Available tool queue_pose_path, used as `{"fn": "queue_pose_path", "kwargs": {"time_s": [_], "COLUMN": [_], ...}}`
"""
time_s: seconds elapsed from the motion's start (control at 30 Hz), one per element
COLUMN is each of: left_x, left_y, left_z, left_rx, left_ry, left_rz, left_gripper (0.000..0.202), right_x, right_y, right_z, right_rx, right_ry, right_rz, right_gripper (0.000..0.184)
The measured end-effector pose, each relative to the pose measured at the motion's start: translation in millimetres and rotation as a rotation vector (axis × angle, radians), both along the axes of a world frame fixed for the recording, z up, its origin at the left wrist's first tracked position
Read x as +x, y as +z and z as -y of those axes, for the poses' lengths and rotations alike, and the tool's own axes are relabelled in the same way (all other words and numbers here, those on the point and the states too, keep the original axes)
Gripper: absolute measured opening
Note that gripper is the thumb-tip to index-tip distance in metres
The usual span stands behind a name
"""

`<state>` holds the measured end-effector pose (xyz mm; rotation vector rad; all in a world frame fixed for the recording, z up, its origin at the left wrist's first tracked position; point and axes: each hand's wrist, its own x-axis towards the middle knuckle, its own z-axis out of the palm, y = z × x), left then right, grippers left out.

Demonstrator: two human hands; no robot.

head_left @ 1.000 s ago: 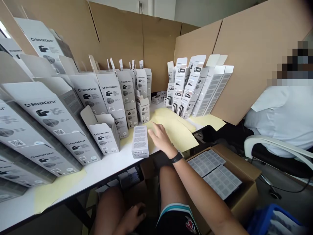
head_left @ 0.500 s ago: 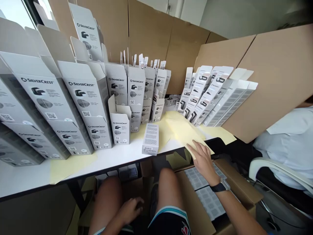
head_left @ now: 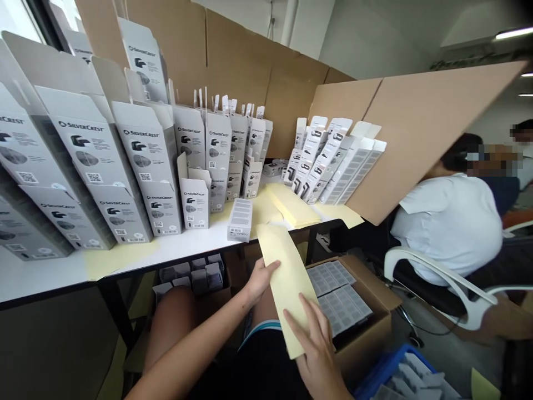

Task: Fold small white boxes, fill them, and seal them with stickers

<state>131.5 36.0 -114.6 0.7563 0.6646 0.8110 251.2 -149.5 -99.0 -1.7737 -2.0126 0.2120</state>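
Head view: my left hand (head_left: 260, 280) grips the edge of a long pale-yellow paper sheet (head_left: 287, 283). My right hand (head_left: 316, 355) covers its lower end; whether it clamps, I can't tell. Beyond, an open cardboard carton (head_left: 366, 328) sits right; white SilverCrest cartons (head_left: 144, 161) stand far left on the white table (head_left: 125, 261).

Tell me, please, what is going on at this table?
A seated person holds a long strip of pale yellow paper, its edge gripped by the left hand and its lower part under the fingers of the right hand. It hangs over an open cardboard box packed with grey-and-white cartons. Rows of open SilverCrest cartons stand on the white table, and a co-worker in a white shirt sits to the right, facing away.
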Motion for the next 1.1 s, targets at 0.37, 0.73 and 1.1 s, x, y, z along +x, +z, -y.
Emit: {"fn": "queue_pose_path", "kwargs": {"time_s": [0.37, 0.73, 1.1], "left_x": [-47, -129, -144], "left_y": [38.3, 68.7, 92.3], "left_z": [63, 128, 220], "left_rx": [0.016, 0.140, 0.268], "left_ry": [-0.277, 0.154, 0.364], "left_rz": [-0.134, -0.325, -0.317], "left_gripper": [0.051, 0.047, 0.083], "right_x": [28, -27, -44], "right_y": [24.5, 37.5, 63.2], "right_z": [10, -13, 47], "right_rx": [-0.109, -0.398, -0.305], "right_ry": [-0.321, 0.192, 0.358], "right_rz": [-1.052, -1.031, -0.995], "right_gripper": [0.055, 0.050, 0.047]}}
